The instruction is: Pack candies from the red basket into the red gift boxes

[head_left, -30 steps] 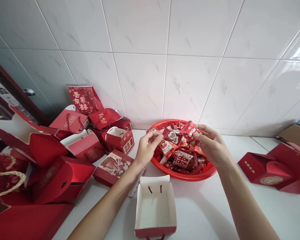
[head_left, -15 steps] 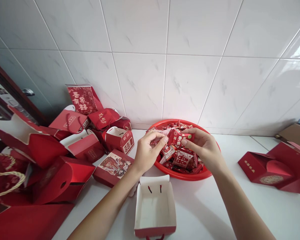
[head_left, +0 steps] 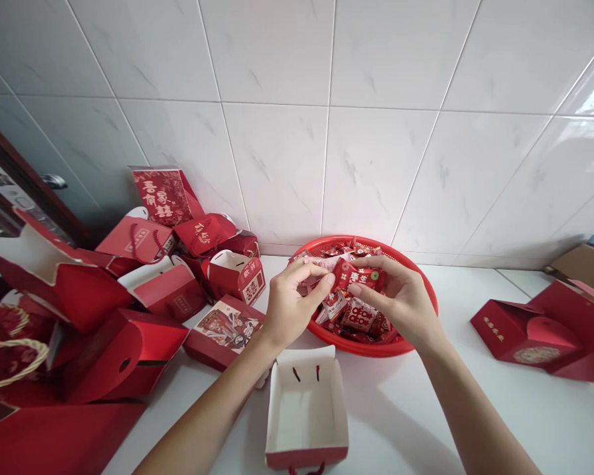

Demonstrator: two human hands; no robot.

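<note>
A small red wrapped candy (head_left: 345, 272) with pale lettering is between my two hands, above the basket. My left hand (head_left: 297, 300) pinches its left end between thumb and forefinger. On its other side, my right hand (head_left: 400, 293) has thumb and fingers closed around the wrapper's lower and upper edges. Beneath them sits a red oval plastic basket (head_left: 400, 348), filled with wrapped candies (head_left: 360, 315) in red and pink. Nearer to me stands an open gift box (head_left: 307, 422), white inside with red outer walls; two dark red cord ends show on its inner far wall.
Several red gift boxes (head_left: 163, 290) and bags are heaped on the left, one with a twisted gold cord handle (head_left: 39, 353). A flat illustrated box (head_left: 230, 330) lies left of the basket. More red boxes (head_left: 529, 333) stand at the right. A tiled wall (head_left: 277, 165) closes off the back.
My right thumb and fingers have slid a little left along the wrapped candy. The left hand stays nearly in place. The boxes and basket have not moved.
</note>
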